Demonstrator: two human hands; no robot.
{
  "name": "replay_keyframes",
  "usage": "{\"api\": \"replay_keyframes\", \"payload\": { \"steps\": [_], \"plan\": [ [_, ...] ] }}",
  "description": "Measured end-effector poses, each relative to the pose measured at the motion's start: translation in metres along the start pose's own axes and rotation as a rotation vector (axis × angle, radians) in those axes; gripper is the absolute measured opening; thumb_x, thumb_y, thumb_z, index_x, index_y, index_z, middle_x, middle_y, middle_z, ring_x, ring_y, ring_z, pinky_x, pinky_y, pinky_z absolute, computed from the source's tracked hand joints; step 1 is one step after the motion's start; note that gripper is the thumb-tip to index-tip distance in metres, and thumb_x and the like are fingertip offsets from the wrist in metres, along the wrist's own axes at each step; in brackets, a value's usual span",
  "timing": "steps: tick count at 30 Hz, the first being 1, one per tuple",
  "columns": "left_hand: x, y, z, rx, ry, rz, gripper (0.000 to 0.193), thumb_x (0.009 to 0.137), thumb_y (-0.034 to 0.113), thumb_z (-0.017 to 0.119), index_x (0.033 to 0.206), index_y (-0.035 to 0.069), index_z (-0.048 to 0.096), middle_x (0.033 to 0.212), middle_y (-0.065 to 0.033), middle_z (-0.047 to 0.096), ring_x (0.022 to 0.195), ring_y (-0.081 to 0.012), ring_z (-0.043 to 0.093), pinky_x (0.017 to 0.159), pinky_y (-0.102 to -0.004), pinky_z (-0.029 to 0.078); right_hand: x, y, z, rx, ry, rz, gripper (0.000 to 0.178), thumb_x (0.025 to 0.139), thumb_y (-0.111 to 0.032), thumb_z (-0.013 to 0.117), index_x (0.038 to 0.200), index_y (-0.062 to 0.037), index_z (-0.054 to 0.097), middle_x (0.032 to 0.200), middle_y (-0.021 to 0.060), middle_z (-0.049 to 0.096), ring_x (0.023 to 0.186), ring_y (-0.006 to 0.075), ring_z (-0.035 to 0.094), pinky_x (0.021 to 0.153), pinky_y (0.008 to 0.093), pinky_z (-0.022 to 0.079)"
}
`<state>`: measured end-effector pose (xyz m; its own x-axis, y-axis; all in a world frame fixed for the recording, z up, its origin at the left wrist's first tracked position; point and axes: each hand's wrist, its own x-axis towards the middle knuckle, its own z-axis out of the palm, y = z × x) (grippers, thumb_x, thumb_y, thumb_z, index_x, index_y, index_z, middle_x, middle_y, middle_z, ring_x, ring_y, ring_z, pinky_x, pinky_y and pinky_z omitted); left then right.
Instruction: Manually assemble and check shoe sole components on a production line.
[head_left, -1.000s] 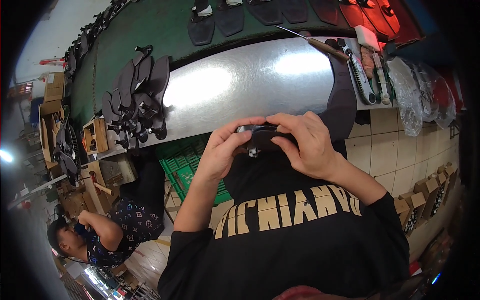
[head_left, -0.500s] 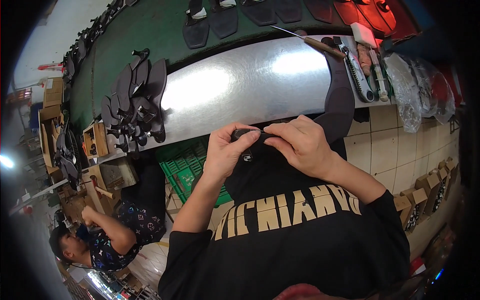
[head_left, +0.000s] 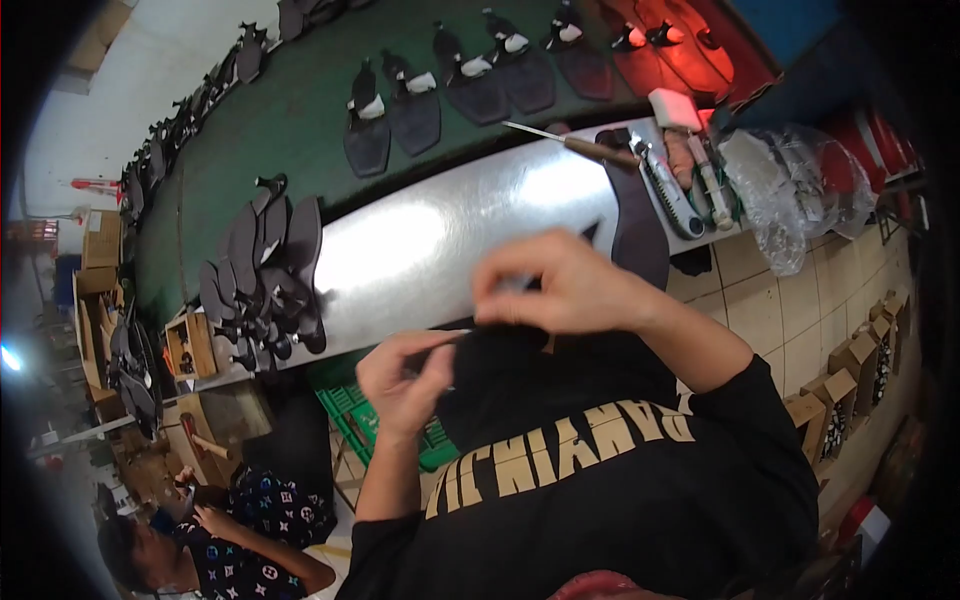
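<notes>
My left hand (head_left: 400, 385) is in front of the black shirt, its thumb and fingers closed around something dark that blends into the cloth. Higher up and to the right, my right hand (head_left: 560, 285) hovers at the near edge of the shiny metal plate (head_left: 450, 250). Its fingers are curled into a pinch and smeared by motion; what they hold, if anything, cannot be made out. Just beyond the right hand, a dark sole-shaped piece (head_left: 642, 235) lies over the plate's right end. The two hands are apart.
Black heeled shoes (head_left: 245, 250) are piled at the plate's left end. More soles with straps (head_left: 367, 140) line the green bench. An awl (head_left: 590, 148), a utility knife (head_left: 675, 200) and plastic bags (head_left: 770, 190) lie right. Below left are a green crate (head_left: 345, 408) and a seated person (head_left: 250, 530).
Both hands were together on a small dark piece. Now they have separated: the right one rose, the left one dropped left. The view has tilted, showing more of the bench's far side.
</notes>
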<state>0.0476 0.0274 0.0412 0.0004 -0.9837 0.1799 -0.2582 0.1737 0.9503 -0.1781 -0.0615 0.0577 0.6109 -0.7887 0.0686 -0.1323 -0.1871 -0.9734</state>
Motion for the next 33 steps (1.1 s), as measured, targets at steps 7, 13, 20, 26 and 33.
{"api": "replay_keyframes", "payload": {
  "steps": [7,13,20,26,33],
  "plan": [
    [-0.016,-0.075,-0.026,-0.664,0.525,-0.783,0.032,0.091,0.016,0.059,0.122,0.006,0.059,0.117,-0.0046,0.059,0.096,-0.0159,0.06,0.069,-0.0319,0.055,0.035,0.099,-0.066,-0.953,0.805,-0.31,0.028,0.08,-0.004,0.06,0.107,-0.0037,0.063,0.099,0.0114,0.064,0.091,0.0305,0.057,0.08,0.0412,0.046],
    [-0.016,-0.082,-0.015,-1.02,0.336,-0.893,0.041,0.091,0.018,0.058,0.131,0.012,0.052,0.12,-0.0028,0.06,0.102,-0.0145,0.06,0.075,-0.0278,0.055,0.026,0.136,-0.059,-1.257,0.568,-0.173,0.033,0.076,-0.004,0.057,0.109,-0.0047,0.062,0.095,0.0107,0.06,0.089,0.0298,0.054,0.075,0.04,0.043],
    [-0.002,-0.085,0.007,-1.459,0.425,-1.056,0.018,0.09,0.021,0.064,0.105,0.011,0.063,0.103,-0.0033,0.068,0.105,-0.0209,0.063,0.055,-0.0206,0.053,-0.002,0.066,-0.014,-0.527,0.41,-0.131,0.036,0.083,0.002,0.054,0.119,-0.0038,0.059,0.085,0.0114,0.061,0.075,0.0225,0.06,0.067,0.0318,0.048],
    [0.013,-0.077,0.035,-1.551,0.347,-1.074,0.022,0.09,0.031,0.064,0.1,0.012,0.063,0.094,-0.0024,0.067,0.083,-0.0127,0.063,0.045,-0.0178,0.043,-0.037,0.046,0.066,0.328,0.002,0.282,0.063,0.089,-0.003,0.056,0.147,-0.0089,0.032,0.071,0.0046,0.061,0.066,0.0077,0.057,0.064,0.0239,0.046],
    [0.005,-0.073,0.037,-1.669,0.183,-1.035,0.026,0.094,0.036,0.058,0.097,0.011,0.061,0.085,-0.0009,0.064,0.066,-0.0087,0.056,0.041,-0.0176,0.033,-0.042,0.064,0.082,0.11,0.201,0.074,0.045,0.092,-0.002,0.053,0.136,-0.0045,0.05,0.073,0.0023,0.059,0.062,0.0082,0.052,0.06,0.0219,0.043]
  ]
}}
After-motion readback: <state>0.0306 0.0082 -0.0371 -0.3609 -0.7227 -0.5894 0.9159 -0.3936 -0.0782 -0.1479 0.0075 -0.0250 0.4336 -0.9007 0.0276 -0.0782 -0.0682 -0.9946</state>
